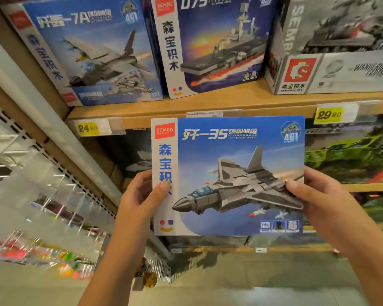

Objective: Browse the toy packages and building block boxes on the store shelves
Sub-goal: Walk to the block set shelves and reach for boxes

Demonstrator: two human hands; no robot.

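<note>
The flat blue cardboard box with a grey fighter jet picture (228, 175) was held up in front of the wooden shelf (208, 102), gripped at its side edges by the left hand (139, 195) and right hand (318, 199). The inspecting step seemed in hand; next, it probably needed returning to the shelf.

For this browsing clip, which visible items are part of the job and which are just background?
Part of the job:
- fighter jet box, held by left hand and right hand
- jet box on upper shelf
- warship box
- grey tank box
- green vehicle box

Background:
- yellow price tags
- wire rack
- floor
</note>
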